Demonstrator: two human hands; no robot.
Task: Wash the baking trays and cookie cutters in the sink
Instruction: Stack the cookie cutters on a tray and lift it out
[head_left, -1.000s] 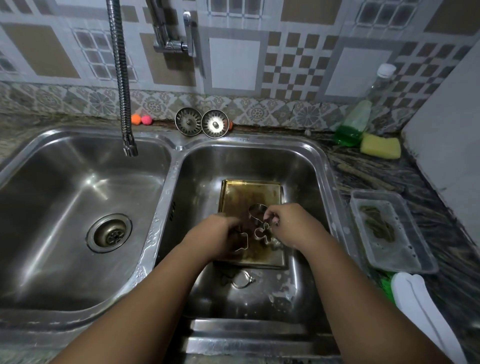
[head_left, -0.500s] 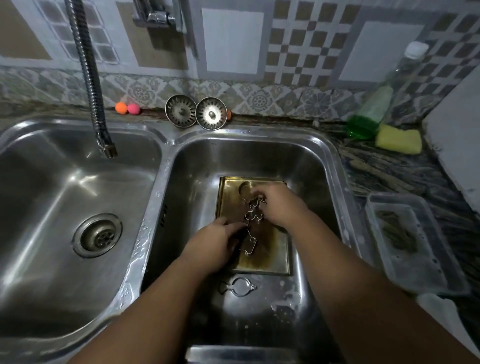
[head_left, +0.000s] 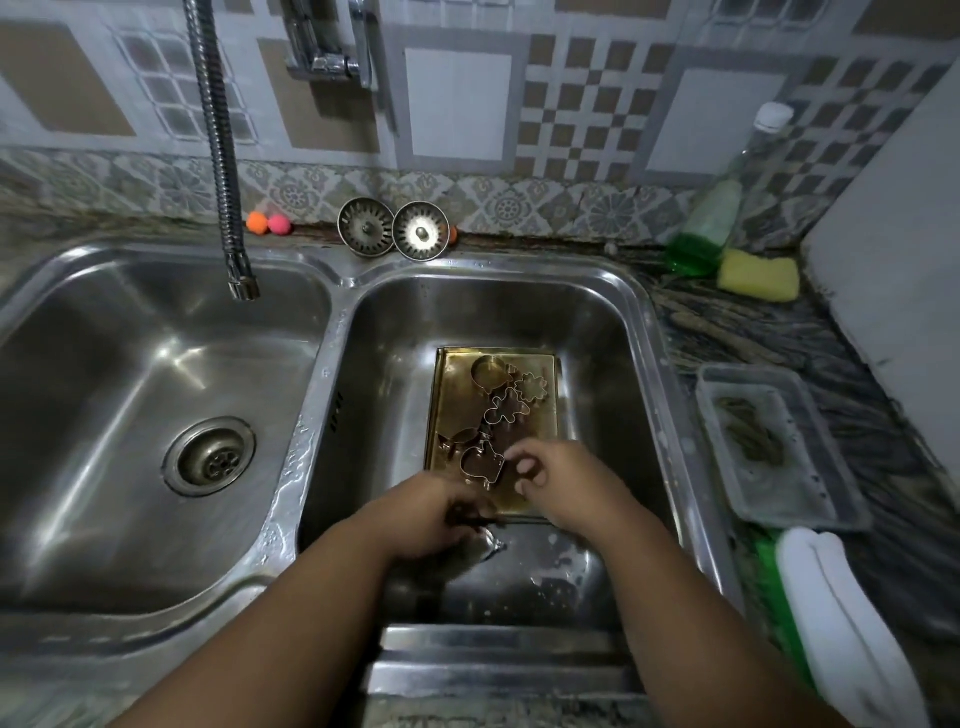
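A brass-coloured baking tray (head_left: 546, 441) lies flat on the floor of the right sink basin (head_left: 613, 332). Several metal cookie cutters (head_left: 506, 410) lie loose on it, among them a round one (head_left: 488, 371) and a flower one (head_left: 531, 387). My right hand (head_left: 558, 480) hovers over the tray's near right corner, fingers curled apart and holding nothing. My left hand (head_left: 434, 514) is at the tray's near edge, fingers closed around another cookie cutter (head_left: 489, 544) on the sink floor. Most of that cutter is hidden under the hand.
The left basin (head_left: 130, 364) has a drain and the flexible tap hose (head_left: 221, 156) above it. Two sink strainers (head_left: 395, 228) lean at the back. Right counter: green soap bottle (head_left: 706, 228), yellow sponge (head_left: 758, 275), plastic container (head_left: 774, 447), white towel (head_left: 841, 623).
Both hands let go of the cutters they held over the tray; these now lie on it. The hands drew back toward me, the left one down onto the cutter on the sink floor.
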